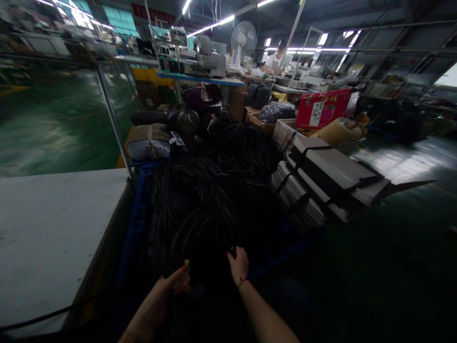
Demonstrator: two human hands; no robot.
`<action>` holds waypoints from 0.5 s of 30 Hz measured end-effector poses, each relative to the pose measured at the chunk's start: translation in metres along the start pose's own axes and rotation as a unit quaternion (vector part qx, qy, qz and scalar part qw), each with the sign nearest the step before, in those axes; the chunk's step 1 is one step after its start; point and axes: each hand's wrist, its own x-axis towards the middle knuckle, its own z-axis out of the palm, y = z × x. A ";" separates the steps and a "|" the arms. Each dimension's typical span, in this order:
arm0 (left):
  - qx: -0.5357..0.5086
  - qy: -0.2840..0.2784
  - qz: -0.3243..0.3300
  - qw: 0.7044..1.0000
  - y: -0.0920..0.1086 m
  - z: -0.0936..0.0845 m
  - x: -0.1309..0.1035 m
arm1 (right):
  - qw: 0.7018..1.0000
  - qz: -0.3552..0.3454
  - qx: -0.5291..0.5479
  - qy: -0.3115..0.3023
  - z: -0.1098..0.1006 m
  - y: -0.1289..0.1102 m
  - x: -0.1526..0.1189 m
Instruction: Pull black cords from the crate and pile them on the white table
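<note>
Pinching a small yellowish piece (186, 262), the left hand (177, 280) is nearly closed; the right hand (239, 265) curls, its hold unclear. Black strips (200, 183) lie coiled on a blue pallet (139, 200) ahead, probably against tangling.

Reaches forward and down with both arms from the lower edge of the view. Slants the left forearm (144, 308) up to the right, with the left grip (172, 282) closed and the thumb (177, 274) stretched over folded fingers partly lost in shadow. Angles the bare right forearm (266, 312) up to the left. Curls the right grip (240, 263) inward, thumb and forefinger close together, slightly higher and farther forward than the left. Holds the two apart, not touching.
</note>
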 end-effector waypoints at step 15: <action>0.021 -0.021 0.039 0.999 -0.037 0.023 0.038 | 0.965 -0.080 0.194 -0.157 -0.093 -0.107 -0.021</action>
